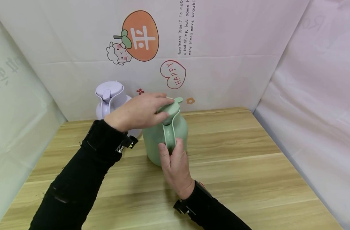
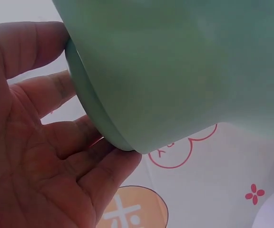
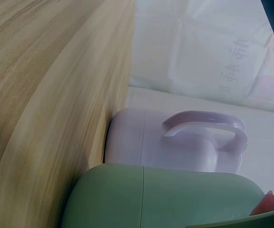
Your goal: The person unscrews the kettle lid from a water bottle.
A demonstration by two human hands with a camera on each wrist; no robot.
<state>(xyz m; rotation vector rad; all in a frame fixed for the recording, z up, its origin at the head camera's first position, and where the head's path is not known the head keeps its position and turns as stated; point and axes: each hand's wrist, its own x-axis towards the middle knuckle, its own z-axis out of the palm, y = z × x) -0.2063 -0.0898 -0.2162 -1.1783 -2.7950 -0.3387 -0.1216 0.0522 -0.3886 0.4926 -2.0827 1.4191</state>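
Note:
A pale green thermos jug (image 1: pixel 153 145) stands on the wooden table, its handle (image 1: pixel 169 134) toward me. My left hand (image 1: pixel 141 110) reaches over its top and grips the round green lid (image 1: pixel 173 109). In the left wrist view, the thumb and fingers (image 2: pixel 109 171) lie around the lid's rim, which sits on the jug's mouth. Lower down, my right hand (image 1: pixel 177 169) holds the handle between thumb and fingers. The right wrist view shows the jug's side (image 3: pixel 175 194) and some left fingertips (image 3: pixel 264 204) by its top; the right hand's grip is out of sight there.
Behind and left of the green jug is a lavender thermos jug (image 1: pixel 109 89), partly covered by my left hand and forearm. The wooden table (image 1: pixel 235 153) meets a printed white cloth backdrop (image 1: pixel 226 38) at its far edge. White cloth (image 1: pixel 321 105) also hangs along both sides.

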